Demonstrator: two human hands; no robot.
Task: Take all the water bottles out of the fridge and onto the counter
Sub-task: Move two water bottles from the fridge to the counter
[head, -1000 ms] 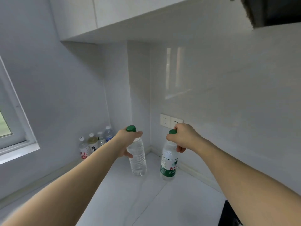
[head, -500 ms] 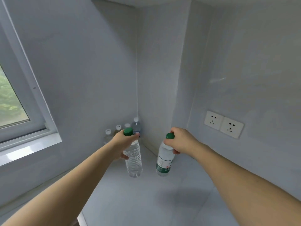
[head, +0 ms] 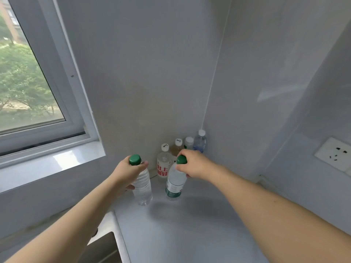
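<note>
My left hand [head: 126, 172] grips the neck of a clear green-capped water bottle [head: 142, 188] with no label, held upright just over the white counter [head: 190, 234]. My right hand [head: 195, 166] grips the top of a second green-capped bottle [head: 174, 184] with a white and green label, its base close to the counter. Whether either base touches the surface cannot be told. Behind them in the corner stand several white-capped bottles, among them one with a red-lettered label [head: 163, 164] and a bluish one [head: 199, 142].
A window [head: 28, 88] with a white sill [head: 51, 162] lies to the left. A wall socket [head: 334, 153] sits on the right wall. A sink edge [head: 106, 242] shows at the lower left of the counter.
The view has swung left and down toward the corner. Both hands have carried their bottles closer to the row of white-capped bottles and lower over the counter.
</note>
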